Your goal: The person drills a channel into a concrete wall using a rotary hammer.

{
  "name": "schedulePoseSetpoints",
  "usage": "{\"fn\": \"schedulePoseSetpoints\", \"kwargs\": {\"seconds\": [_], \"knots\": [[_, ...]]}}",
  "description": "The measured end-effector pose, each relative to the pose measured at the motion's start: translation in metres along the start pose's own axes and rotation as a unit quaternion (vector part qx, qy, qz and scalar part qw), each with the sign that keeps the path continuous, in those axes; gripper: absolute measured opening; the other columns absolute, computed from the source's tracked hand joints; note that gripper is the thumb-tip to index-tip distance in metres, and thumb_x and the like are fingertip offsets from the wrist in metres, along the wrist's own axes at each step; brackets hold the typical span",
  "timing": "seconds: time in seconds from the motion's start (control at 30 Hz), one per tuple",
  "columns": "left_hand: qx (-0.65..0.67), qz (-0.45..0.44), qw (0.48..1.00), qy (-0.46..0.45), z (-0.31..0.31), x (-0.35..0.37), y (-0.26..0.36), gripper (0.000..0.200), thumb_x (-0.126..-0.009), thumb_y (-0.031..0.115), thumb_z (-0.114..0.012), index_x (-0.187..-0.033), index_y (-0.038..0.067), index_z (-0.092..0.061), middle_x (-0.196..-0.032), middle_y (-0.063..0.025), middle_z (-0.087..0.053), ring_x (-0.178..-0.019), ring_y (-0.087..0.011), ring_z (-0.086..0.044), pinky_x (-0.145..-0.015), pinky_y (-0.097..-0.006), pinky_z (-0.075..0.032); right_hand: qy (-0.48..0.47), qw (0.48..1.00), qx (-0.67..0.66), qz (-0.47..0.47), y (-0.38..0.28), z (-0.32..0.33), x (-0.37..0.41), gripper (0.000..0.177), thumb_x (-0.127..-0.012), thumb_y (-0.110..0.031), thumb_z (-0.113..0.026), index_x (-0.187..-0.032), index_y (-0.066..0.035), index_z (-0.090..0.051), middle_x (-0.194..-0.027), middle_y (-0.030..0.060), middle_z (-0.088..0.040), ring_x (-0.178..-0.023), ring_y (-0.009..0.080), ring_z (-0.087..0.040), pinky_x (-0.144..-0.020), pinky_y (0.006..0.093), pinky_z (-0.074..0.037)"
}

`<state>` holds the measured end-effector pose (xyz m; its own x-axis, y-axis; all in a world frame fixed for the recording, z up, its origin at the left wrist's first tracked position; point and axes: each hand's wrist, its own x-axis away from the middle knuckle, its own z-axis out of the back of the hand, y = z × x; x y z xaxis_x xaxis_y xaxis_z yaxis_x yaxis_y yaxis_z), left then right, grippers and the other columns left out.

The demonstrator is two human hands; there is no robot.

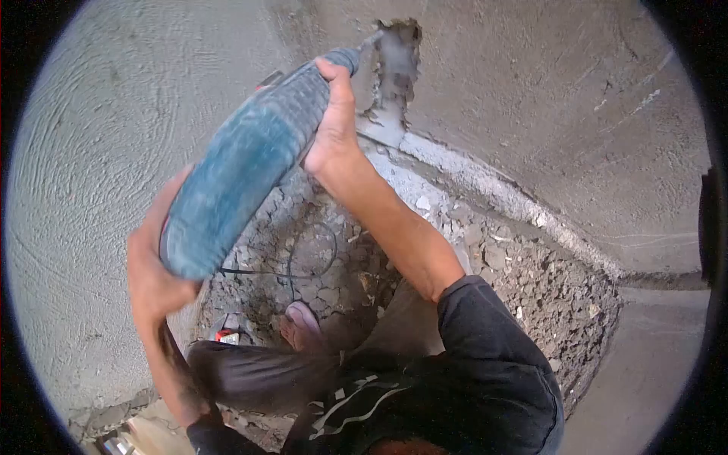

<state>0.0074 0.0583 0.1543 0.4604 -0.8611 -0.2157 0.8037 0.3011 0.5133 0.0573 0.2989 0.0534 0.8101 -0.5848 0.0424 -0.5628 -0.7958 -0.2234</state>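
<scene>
A dusty blue rotary hammer drill [243, 163] slants up across the left half of the view. My left hand [155, 269] is closed around its rear end, where the handle is mostly hidden. Up front, my right hand [334, 125] grips the grey forward part, thumb just behind the chuck [345, 59]. From there the bit [370, 41] reaches the left edge of a ragged slot [396, 72] cut in the plastered wall. Pale dust hangs in the slot.
Broken rubble [485, 250] covers the ground below. A black cable [334, 246] loops across it near my sandalled foot [303, 318]. A whitish ledge [493, 186] runs along the wall's base. A small red-and-white object [226, 335] lies beside my leg.
</scene>
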Motion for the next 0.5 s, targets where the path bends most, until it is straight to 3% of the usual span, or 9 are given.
{"fn": "schedulePoseSetpoints", "kwargs": {"seconds": [0.07,0.17,0.27,0.37,0.5], "knots": [[-0.050,-0.046,0.997,-0.023,0.015,-0.014,-0.006,0.081,-0.061,0.004,-0.068,-0.140,0.005,-0.051,-0.129,-0.0187,-0.063,-0.124,-0.0293,-0.059,-0.108,-0.0385,-0.039,-0.014,1.000,-0.007,0.007,0.006,-0.009,-0.008,0.057,-0.082,-0.049,-0.063,-0.106,0.003,-0.060,-0.097,0.0198,-0.069,-0.087,0.0336,-0.069,-0.082,0.0477,-0.057],[-0.012,-0.022,0.999,-0.020,0.023,-0.010,-0.024,0.085,-0.059,-0.005,-0.070,-0.140,0.010,-0.052,-0.130,-0.0166,-0.063,-0.125,-0.0305,-0.058,-0.108,-0.0360,-0.041,-0.022,1.000,0.001,-0.016,0.017,-0.006,-0.010,0.057,-0.081,-0.051,-0.063,-0.103,0.001,-0.062,-0.098,0.0183,-0.069,-0.089,0.0331,-0.068,-0.086,0.0482,-0.056],[0.005,-0.007,1.000,-0.019,-0.004,0.031,-0.057,0.090,-0.058,-0.006,-0.068,-0.144,0.014,-0.048,-0.133,-0.0179,-0.061,-0.126,-0.0312,-0.057,-0.107,-0.0388,-0.043,0.004,0.997,0.073,0.000,0.037,0.013,0.004,0.059,-0.083,-0.050,-0.062,-0.113,0.001,-0.056,-0.102,0.0203,-0.066,-0.091,0.0355,-0.068,-0.086,0.0522,-0.055],[0.035,0.024,0.998,-0.049,-0.042,0.071,-0.062,0.098,-0.057,-0.005,-0.069,-0.149,0.014,-0.041,-0.129,-0.0210,-0.062,-0.120,-0.0347,-0.060,-0.105,-0.0416,-0.044,-0.004,0.998,0.044,-0.055,0.040,0.044,0.031,0.051,-0.084,-0.042,-0.062,-0.110,0.001,-0.055,-0.096,0.0190,-0.066,-0.088,0.0325,-0.068,-0.081,0.0497,-0.058],[0.002,-0.017,0.997,-0.070,-0.065,0.093,-0.056,0.106,-0.052,-0.002,-0.071,-0.152,0.009,-0.035,-0.110,-0.0219,-0.063,-0.100,-0.0384,-0.060,-0.093,-0.0443,-0.046,0.037,0.995,0.087,-0.037,0.033,0.047,0.058,0.050,-0.086,-0.041,-0.060,-0.113,0.001,-0.053,-0.096,0.0196,-0.064,-0.088,0.0334,-0.067,-0.082,0.0524,-0.058]]}}
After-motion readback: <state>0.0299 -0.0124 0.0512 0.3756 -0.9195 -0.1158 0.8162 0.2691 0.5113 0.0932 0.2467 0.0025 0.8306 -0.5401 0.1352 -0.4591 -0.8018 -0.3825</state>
